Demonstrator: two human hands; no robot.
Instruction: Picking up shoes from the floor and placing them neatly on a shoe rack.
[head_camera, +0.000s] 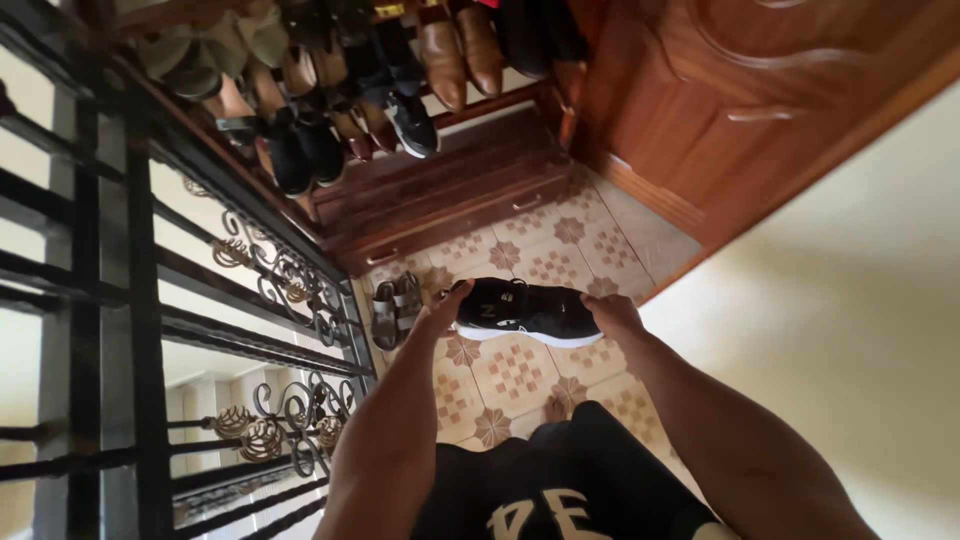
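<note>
Two hands on one shoe, head view only. Black low-top sneaker with white sole (528, 311) held sideways in the air above the patterned beige-and-brown tiled floor (515, 372), at frame centre. Left hand (443, 308) grips the sneaker's end at 9 o'clock of the shoe, thumb up over the top edge, fingers closed on it. Right hand (612, 315) clamps the opposite end at 3 o'clock, fingers curled over the upper. Hands apart, the shoe spanning between them. Both forearms bare, coming in from 6 o'clock. Black garment with pale lettering (560, 490) at the bottom edge, between the arms.

At 9 o'clock of the left hand, just beside it but down on the floor: pair of grey-brown strappy sandals (396, 309), side by side. At 12 o'clock of the sneaker: dark wooden shoe rack with slatted shelves (450, 185), lower shelves bare, upper shelf crowded. On it: a black sneaker with white sole (412, 122), tan leather dress shoes (460, 50), black flats (300, 150), more footwear too shadowed to tell. At 1–2 o'clock: carved reddish-brown wooden door (760, 100). At 3–4 o'clock: plain cream wall (860, 330). Whole left side, 8–10 o'clock: black wrought-iron grille with scrollwork (250, 340), running alongside the rack.
</note>
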